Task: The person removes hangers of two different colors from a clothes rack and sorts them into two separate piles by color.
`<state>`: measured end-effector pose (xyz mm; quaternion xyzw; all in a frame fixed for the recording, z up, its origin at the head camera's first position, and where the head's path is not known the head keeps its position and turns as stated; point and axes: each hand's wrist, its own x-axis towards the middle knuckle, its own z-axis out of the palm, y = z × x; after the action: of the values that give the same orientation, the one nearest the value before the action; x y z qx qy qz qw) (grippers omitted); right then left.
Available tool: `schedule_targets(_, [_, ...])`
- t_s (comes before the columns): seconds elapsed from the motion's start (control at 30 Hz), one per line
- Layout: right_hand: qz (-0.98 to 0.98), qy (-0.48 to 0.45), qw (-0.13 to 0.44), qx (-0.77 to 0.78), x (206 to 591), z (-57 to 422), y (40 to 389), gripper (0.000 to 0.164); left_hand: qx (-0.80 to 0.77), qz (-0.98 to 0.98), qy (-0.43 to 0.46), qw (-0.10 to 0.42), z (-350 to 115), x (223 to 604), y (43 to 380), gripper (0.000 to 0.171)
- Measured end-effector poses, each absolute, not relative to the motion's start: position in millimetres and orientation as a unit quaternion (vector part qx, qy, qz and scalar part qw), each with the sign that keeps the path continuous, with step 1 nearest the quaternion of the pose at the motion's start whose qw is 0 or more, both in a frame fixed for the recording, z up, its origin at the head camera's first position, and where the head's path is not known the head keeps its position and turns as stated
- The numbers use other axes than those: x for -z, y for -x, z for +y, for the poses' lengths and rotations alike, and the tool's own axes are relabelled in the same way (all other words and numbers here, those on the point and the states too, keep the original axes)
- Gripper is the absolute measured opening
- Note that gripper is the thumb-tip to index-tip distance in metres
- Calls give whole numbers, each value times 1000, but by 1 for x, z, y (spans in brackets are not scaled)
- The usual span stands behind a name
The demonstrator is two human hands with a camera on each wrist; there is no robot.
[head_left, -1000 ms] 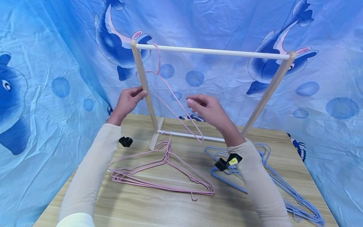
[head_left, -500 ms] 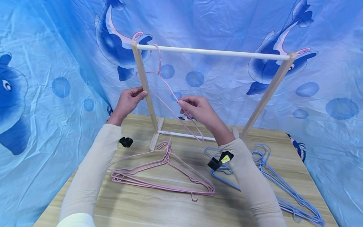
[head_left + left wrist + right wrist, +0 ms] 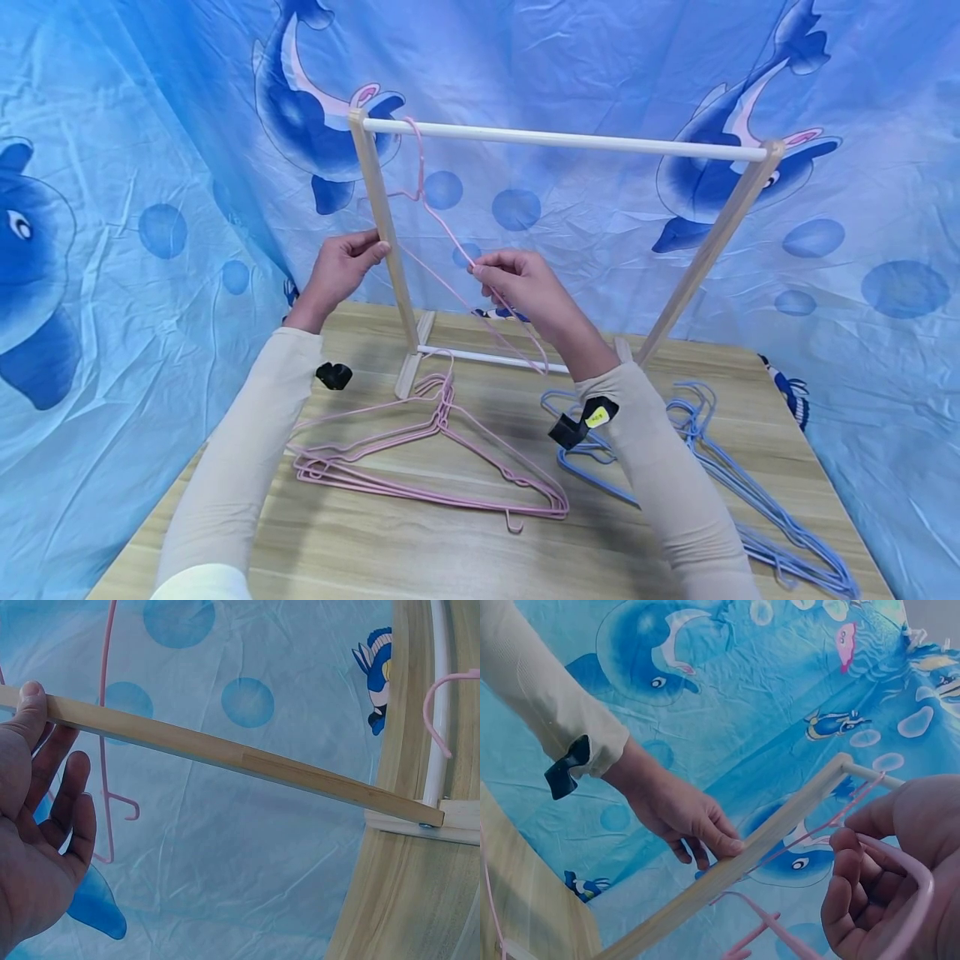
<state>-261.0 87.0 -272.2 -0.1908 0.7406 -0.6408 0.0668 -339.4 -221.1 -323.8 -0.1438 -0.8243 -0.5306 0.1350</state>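
A pink hanger (image 3: 441, 219) hangs by its hook over the white top bar (image 3: 570, 140) of a small wooden rack, near the left end. My right hand (image 3: 525, 287) pinches its sloping arm between thumb and forefinger; in the right wrist view the pink rod (image 3: 911, 874) runs past the curled fingers. My left hand (image 3: 341, 267) holds the rack's left upright (image 3: 377, 200) about midway up, thumb in front. In the left wrist view the thumb lies over the wooden upright (image 3: 187, 742), the lower fingers loosely bent, with the hanger (image 3: 104, 765) behind it.
Several pink hangers (image 3: 444, 408) lie stacked on the wood-grain table (image 3: 360, 554) before the rack. Several blue hangers (image 3: 697, 425) lie to the right, partly under my right forearm. A blue dolphin-print curtain (image 3: 570, 75) surrounds the table behind and at both sides.
My right hand has moved left and taken hold of the hanging pink hanger's arm. The hanger's lower corner has shifted slightly right. My left hand stays on the upright.
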Motion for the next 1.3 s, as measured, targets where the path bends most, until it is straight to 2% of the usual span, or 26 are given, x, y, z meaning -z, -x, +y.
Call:
schedule_targets(0.63, [754,224,-13,617,258,104,246,19,533,-824,141,134,-220,323,339,44])
schedule_targets(1.0, [767,230,-42,597,253,130,227,19,535,-822,143,130,-221,324,339,44])
schedule_targets(1.3, [788,238,-92,561,262,160,208,19,533,-825,140,129,-223,325,341,47])
